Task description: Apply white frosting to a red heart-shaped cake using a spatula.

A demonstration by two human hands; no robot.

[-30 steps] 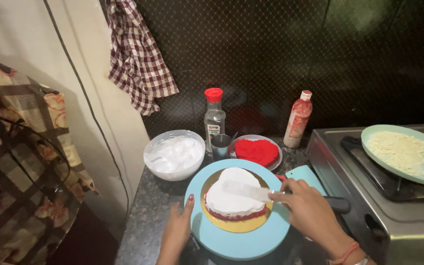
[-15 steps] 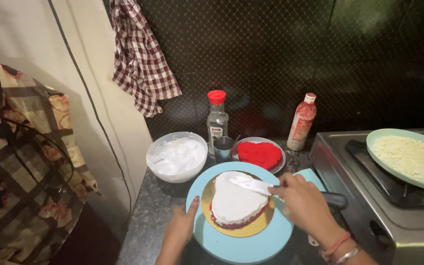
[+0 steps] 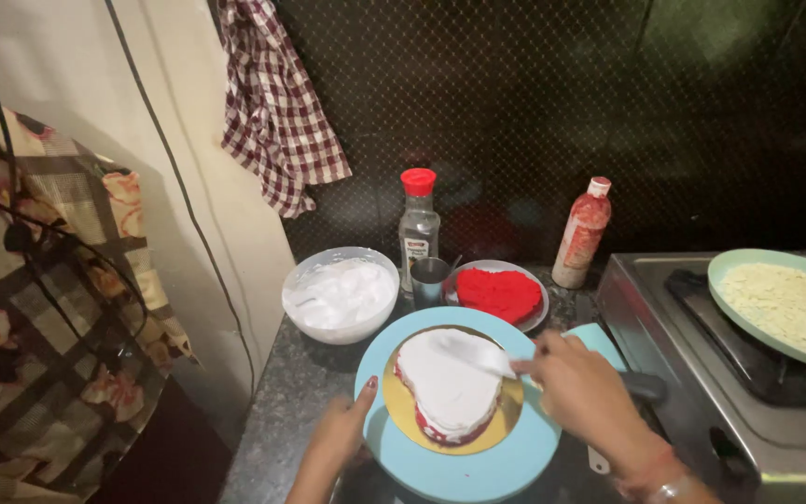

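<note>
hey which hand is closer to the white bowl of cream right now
Left. The left hand rests on the edge of the blue turntable, just below the bowl of cream. The right hand, holding a spatula over the cake, is farther off to the bowl's right.

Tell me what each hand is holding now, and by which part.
The right hand holds a spatula by its handle end, its blade on the white-frosted cake. The left hand holds nothing; its fingers touch the blue turntable's rim.
</note>
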